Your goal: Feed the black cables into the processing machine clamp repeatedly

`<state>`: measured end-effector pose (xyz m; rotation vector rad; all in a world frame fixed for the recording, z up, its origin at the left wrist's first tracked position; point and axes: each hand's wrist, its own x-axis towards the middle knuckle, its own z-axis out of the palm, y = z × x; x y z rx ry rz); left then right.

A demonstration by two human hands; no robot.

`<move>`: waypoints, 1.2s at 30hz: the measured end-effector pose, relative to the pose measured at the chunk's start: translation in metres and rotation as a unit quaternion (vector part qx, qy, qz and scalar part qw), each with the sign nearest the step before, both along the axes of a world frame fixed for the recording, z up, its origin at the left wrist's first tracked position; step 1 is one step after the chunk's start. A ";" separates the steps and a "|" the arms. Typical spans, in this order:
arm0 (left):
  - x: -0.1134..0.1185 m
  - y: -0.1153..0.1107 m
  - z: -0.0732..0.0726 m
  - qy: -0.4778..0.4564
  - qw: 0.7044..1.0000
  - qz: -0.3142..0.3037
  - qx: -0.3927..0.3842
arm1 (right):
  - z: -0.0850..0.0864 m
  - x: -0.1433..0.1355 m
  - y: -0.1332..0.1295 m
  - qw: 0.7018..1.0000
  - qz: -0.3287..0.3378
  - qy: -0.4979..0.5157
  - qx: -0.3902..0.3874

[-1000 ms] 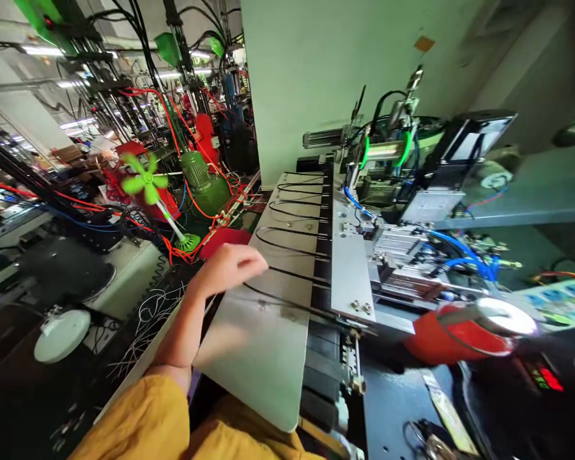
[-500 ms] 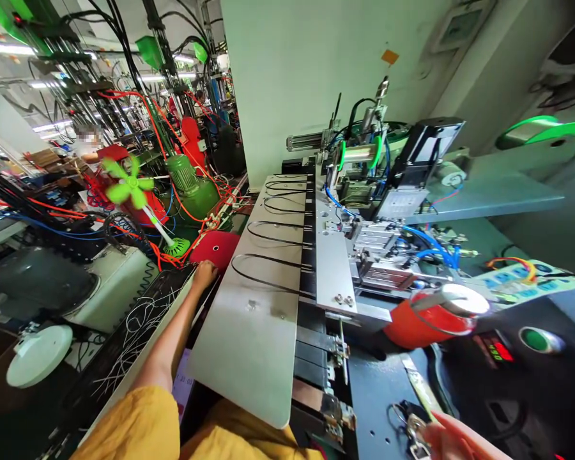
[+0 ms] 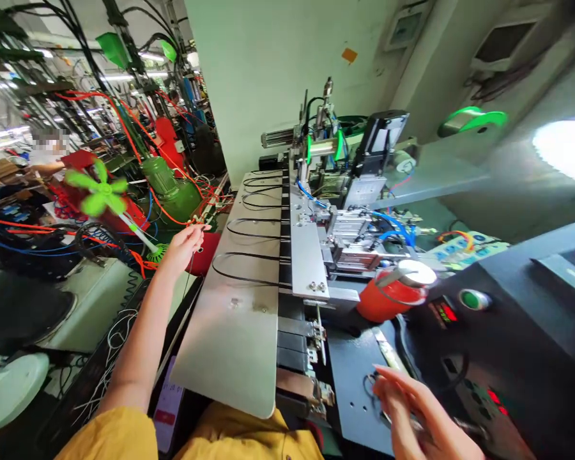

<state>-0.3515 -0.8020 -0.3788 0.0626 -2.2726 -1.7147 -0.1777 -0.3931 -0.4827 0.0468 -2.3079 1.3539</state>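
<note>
Head view: at nine o'clock, the left hand [image 3: 186, 248] is raised beside the plate [image 3: 232, 358], fingertips bunched; whether the thin strand [image 3: 191, 262] below is gripped cannot be told. Toward five o'clock, the right hand [image 3: 419, 406] is half curled by a ring [image 3: 368, 383] on the desk [image 3: 352, 364]; whether anything is grasped cannot be told. Inward at nine o'clock, black cords [image 3: 249, 254] are looped across the plate, their ends met by the strip [image 3: 286, 239]. Light, springy handling should be expected; they are best pinched near the ends. At four o'clock, a red pot [image 3: 388, 299] is seen.
</note>
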 end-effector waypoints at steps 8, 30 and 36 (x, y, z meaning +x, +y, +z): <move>0.092 0.179 -0.003 -0.044 0.904 -0.374 -0.201 | 0.038 -0.009 -0.046 0.969 0.133 -0.099 -0.181; 0.117 0.206 -0.035 -0.134 0.919 -0.367 -0.046 | 0.015 -0.010 -0.096 0.978 -0.092 0.155 -0.100; 0.107 0.202 -0.037 -0.042 0.925 -0.333 -0.179 | 0.016 -0.014 -0.081 0.991 -0.041 0.058 -0.116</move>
